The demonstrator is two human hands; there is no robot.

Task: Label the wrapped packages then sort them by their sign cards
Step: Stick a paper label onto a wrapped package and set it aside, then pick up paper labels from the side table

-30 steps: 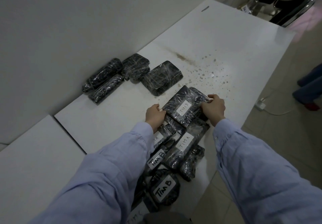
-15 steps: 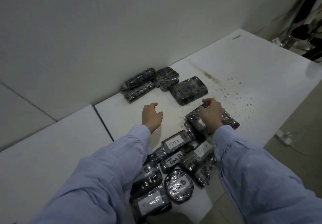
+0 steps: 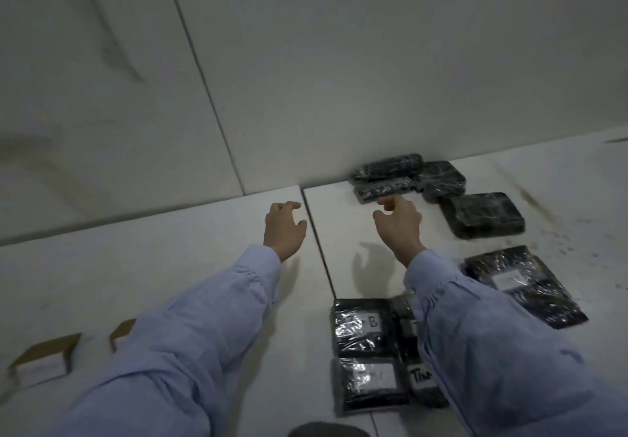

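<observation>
Reaching forward over the white matte surface (image 3: 210, 287), both hands are empty and held above it. Left hand (image 3: 283, 229), in a pale blue shirt sleeve (image 3: 190, 341), hovers at about 11 o'clock from frame centre, fingers loosely spread and curled, holding nothing; it sits just left of the dark seam (image 3: 319, 249) between two panels. Right hand (image 3: 399, 224), same sleeve colour, fingers partly curled with thumb apart, also holds nothing; fingertips lie just beside the nearest of the unlabelled black film-wrapped packages (image 3: 385, 189) at 12 o'clock. Four such unlabelled packages cluster against the white wall (image 3: 373, 62) at 1 o'clock, the largest black rectangular block (image 3: 482, 215) a little apart toward 2 o'clock. Labelled flat black wrapped package with a white sticker (image 3: 523, 290) lies at 3 o'clock, text blurred. Group of labelled black wrapped packages (image 3: 367, 355) lies at 5 o'clock, partly under the right sleeve; one sticker shows "B", another starts "Tim". Two brown folded cardboard sign cards (image 3: 42, 361) stand at 8 o'clock, well apart from all packages; their lettering is unreadable. Dark flecks mark the surface at 3 o'clock.
</observation>
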